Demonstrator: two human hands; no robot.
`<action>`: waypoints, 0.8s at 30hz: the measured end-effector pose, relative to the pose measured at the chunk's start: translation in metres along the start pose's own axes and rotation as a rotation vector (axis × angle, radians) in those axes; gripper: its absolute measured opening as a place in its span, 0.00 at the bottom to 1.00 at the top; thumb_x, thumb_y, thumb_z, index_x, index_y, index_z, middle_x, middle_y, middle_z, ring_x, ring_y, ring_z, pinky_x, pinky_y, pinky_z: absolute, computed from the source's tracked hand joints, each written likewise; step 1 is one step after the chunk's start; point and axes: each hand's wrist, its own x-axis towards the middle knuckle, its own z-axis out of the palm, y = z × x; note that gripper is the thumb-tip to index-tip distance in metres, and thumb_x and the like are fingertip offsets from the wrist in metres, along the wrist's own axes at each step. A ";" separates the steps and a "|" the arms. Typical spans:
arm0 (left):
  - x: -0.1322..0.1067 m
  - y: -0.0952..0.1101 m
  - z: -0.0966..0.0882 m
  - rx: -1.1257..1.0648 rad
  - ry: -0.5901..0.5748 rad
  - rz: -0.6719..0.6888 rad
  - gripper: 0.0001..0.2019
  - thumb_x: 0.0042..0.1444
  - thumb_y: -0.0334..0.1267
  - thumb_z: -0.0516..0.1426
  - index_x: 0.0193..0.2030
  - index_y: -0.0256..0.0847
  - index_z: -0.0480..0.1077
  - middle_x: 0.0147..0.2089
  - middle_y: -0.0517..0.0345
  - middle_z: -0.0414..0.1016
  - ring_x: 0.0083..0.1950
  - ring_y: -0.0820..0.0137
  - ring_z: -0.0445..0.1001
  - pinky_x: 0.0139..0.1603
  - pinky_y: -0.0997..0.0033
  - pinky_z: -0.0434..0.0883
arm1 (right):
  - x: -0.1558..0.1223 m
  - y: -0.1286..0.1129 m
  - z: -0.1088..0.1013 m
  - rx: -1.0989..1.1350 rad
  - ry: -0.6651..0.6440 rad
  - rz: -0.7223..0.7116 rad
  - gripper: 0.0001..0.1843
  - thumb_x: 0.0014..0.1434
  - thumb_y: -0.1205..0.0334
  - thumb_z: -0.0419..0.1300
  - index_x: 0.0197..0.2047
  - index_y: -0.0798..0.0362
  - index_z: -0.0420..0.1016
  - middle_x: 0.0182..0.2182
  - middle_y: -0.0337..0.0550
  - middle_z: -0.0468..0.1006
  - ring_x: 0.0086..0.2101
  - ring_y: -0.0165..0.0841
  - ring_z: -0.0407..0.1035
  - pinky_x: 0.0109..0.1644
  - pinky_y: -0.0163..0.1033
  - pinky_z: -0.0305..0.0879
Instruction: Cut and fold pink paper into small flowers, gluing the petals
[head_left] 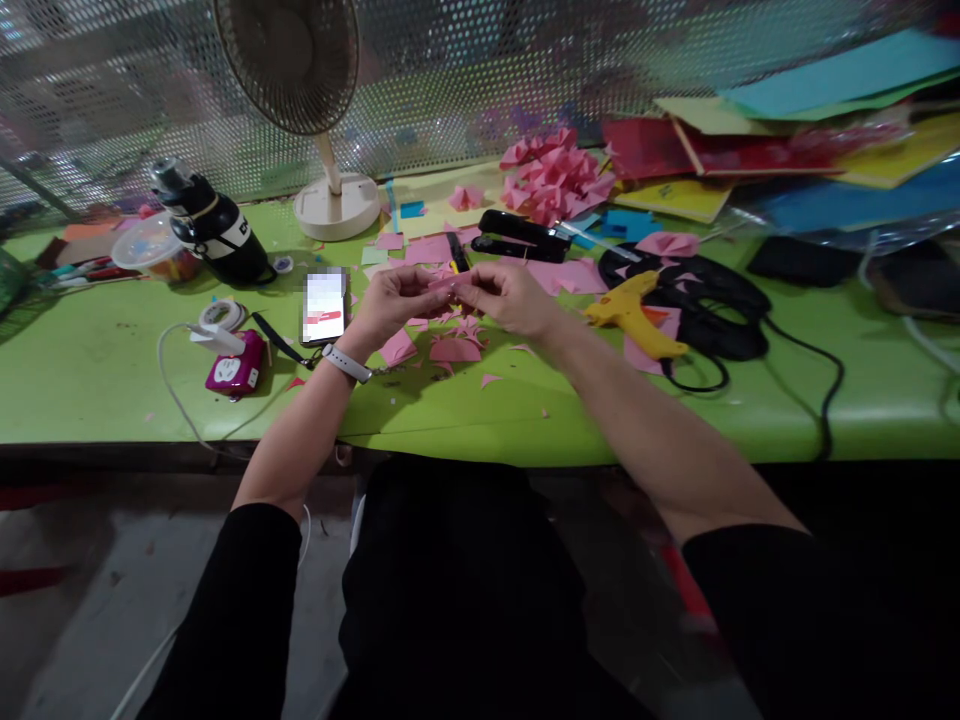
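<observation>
Between the fingertips of both hands is a small piece of pink paper [447, 283], partly hidden by the fingers. My left hand [397, 302] pinches it from the left, and a pale band circles that wrist. From the other side my right hand [514, 297] grips it with thumb and forefinger. Pink paper scraps [455, 349] lie on the green table below the hands. Just behind the fingers rests a yellow and black cutter [457, 254]. Farther back are a black stapler [523, 238] and a heap of folded pink paper pieces [559, 178].
A yellow glue gun [636, 312] with a black cord lies right of my right hand. To the left are a phone [324, 306], a purple power adapter [237, 366], a tape roll [223, 316] and a black bottle [217, 235]. Behind stand a fan [337, 207] and coloured sheets [847, 85].
</observation>
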 end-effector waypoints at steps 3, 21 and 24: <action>0.000 0.002 -0.002 0.000 0.014 -0.036 0.18 0.47 0.43 0.73 0.38 0.33 0.76 0.34 0.54 0.81 0.35 0.71 0.82 0.43 0.68 0.80 | -0.002 -0.002 -0.004 -0.001 -0.049 0.004 0.16 0.60 0.47 0.68 0.37 0.52 0.77 0.28 0.41 0.75 0.28 0.31 0.66 0.31 0.37 0.64; -0.008 0.016 0.000 0.144 -0.023 -0.119 0.23 0.50 0.35 0.70 0.53 0.34 0.75 0.33 0.54 0.80 0.36 0.69 0.82 0.41 0.69 0.79 | 0.002 0.007 -0.014 -0.048 -0.117 0.033 0.11 0.56 0.54 0.71 0.31 0.51 0.78 0.27 0.40 0.77 0.27 0.31 0.69 0.31 0.40 0.70; -0.007 0.017 -0.004 0.137 -0.014 -0.129 0.21 0.50 0.33 0.70 0.51 0.32 0.75 0.33 0.51 0.80 0.35 0.68 0.82 0.43 0.65 0.80 | 0.001 0.001 -0.014 -0.040 -0.096 0.024 0.09 0.56 0.56 0.71 0.31 0.51 0.78 0.26 0.41 0.79 0.28 0.32 0.71 0.31 0.40 0.72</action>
